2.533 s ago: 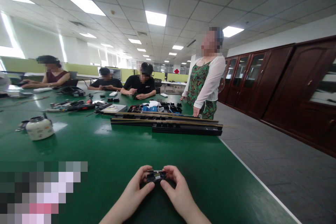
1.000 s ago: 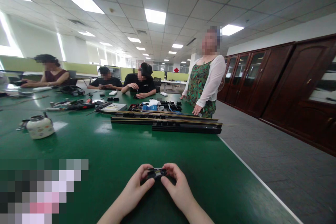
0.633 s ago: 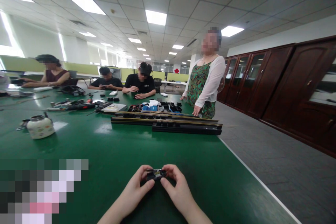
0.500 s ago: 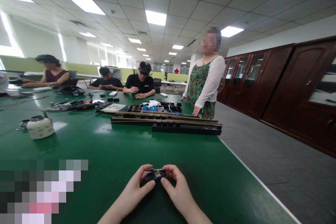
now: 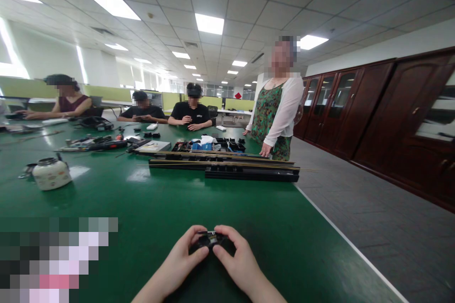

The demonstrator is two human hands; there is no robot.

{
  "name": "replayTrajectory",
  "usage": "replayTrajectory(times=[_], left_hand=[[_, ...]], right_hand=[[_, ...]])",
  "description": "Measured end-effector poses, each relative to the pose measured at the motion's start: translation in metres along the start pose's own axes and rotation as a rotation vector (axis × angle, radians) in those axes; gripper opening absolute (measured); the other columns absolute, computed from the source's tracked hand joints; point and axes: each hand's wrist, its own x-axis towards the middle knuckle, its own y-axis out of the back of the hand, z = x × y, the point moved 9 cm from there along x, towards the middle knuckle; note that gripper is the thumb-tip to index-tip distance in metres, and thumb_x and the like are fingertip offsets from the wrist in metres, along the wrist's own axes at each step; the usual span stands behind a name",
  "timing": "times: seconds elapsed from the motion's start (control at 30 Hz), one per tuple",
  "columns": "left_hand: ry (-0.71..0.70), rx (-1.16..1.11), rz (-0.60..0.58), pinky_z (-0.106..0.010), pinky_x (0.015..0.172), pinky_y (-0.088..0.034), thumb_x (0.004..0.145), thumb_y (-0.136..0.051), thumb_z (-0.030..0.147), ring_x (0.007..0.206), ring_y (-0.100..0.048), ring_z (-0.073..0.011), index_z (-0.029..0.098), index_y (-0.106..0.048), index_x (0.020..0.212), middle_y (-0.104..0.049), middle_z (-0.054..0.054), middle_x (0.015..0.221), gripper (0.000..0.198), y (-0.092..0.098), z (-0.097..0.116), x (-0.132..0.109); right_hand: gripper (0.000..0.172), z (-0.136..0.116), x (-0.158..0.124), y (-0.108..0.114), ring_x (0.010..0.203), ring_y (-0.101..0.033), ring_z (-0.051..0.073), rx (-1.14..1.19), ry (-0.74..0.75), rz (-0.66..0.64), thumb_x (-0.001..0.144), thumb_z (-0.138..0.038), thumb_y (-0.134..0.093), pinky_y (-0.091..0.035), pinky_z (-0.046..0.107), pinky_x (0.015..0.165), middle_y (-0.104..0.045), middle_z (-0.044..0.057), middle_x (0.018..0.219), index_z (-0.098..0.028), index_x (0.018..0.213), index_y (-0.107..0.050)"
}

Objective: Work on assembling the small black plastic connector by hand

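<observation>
A small black part with a bit of metal in it [image 5: 209, 238] is held low over the green table [image 5: 149, 199], near its front edge. My left hand [image 5: 183, 260] pinches its left end with thumb and fingers curled. My right hand [image 5: 234, 258] pinches the right end the same way. Both hands are closed on the part, which is mostly covered by my fingertips.
Long black rails [image 5: 227, 168] lie across the table's middle. A white jar [image 5: 50, 174] stands at the left, with tools and parts [image 5: 95, 143] behind it. Three people sit at the far end; another person [image 5: 279, 109] stands by the right edge. Dark wooden cabinets [image 5: 384, 113] line the right wall.
My hands have sunk slightly and closed in tighter round the small part. The seated person in black has straightened up; otherwise things stand as before.
</observation>
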Motion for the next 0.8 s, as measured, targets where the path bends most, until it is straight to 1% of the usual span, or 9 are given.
replayTrajectory(times=[0.17, 0.37, 0.57, 0.8], left_hand=[[0.009, -0.005, 0.004, -0.033, 0.090, -0.040, 0.068, -0.067, 0.039, 0.102, -0.057, -0.0244, 0.022, -0.052, 0.098, -0.065, -0.004, 0.099, 0.038, 0.001, -0.004, 0.001], [0.020, -0.041, -0.023, -0.035, 0.091, -0.038, 0.068, -0.067, 0.039, 0.101, -0.057, -0.0243, 0.022, -0.049, 0.102, -0.066, -0.005, 0.099, 0.042, 0.000, -0.009, 0.001], [0.010, -0.028, -0.037, -0.034, 0.090, -0.039, 0.070, -0.065, 0.038, 0.103, -0.055, -0.0240, 0.023, -0.050, 0.099, -0.065, -0.004, 0.099, 0.036, -0.002, -0.004, -0.001], [0.001, 0.006, -0.027, -0.034, 0.090, -0.039, 0.071, -0.064, 0.034, 0.103, -0.055, -0.0238, 0.023, -0.050, 0.099, -0.064, -0.003, 0.099, 0.034, -0.001, -0.005, 0.000]], right_hand=[[0.021, -0.002, 0.000, -0.002, 0.105, -0.055, 0.021, -0.010, 0.010, -0.024, 0.073, -0.021, -0.060, -0.039, 0.038, 0.096, -0.062, 0.007, 0.107, -0.023, 0.093, -0.064], [0.019, -0.005, 0.000, -0.002, 0.100, -0.056, 0.021, 0.001, 0.018, -0.032, 0.073, -0.022, -0.059, -0.041, 0.037, 0.093, -0.062, 0.006, 0.102, -0.022, 0.091, -0.063], [0.018, -0.009, 0.000, -0.002, 0.098, -0.057, 0.021, 0.004, 0.014, -0.037, 0.073, -0.021, -0.058, -0.042, 0.036, 0.091, -0.062, 0.005, 0.099, -0.022, 0.090, -0.063], [0.018, -0.010, -0.001, -0.003, 0.097, -0.057, 0.021, -0.003, 0.013, -0.054, 0.073, -0.020, -0.058, -0.042, 0.036, 0.091, -0.062, 0.004, 0.099, -0.023, 0.090, -0.063]])
